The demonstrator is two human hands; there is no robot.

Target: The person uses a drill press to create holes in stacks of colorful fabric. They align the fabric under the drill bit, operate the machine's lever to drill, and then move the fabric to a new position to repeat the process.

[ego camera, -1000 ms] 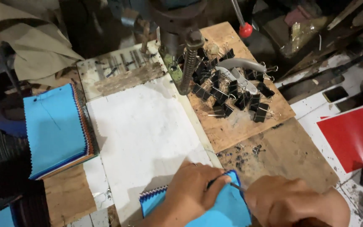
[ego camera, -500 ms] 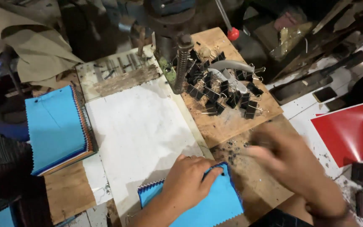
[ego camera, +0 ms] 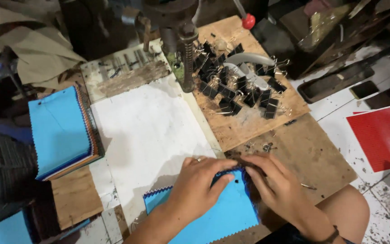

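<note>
Blue fabric swatches with pinked zigzag edges, stacked as a small bundle point(ego camera: 213, 212), lie at the near edge of the table point(ego camera: 150, 131), partly on the white paper sheet point(ego camera: 145, 126) and partly on the brown board point(ego camera: 312, 153). The left hand point(ego camera: 197, 187) is pressed flat on the bundle, fingers spread over its top edge. The right hand point(ego camera: 278, 185) is curled at the upper right corner, fingertips pinched on that corner beside a small punched hole point(ego camera: 236, 181); whether a clip is held there cannot be told. A heap of black binder clips point(ego camera: 240, 86) rests on the plywood board, well apart from the hands, below the dark metal drill press column point(ego camera: 183, 49). A second stack of blue swatches point(ego camera: 59, 131) lies to the left. Judgement: edges are best squared and held firmly under the left palm, so that layers do not slip while the corner is worked
</note>
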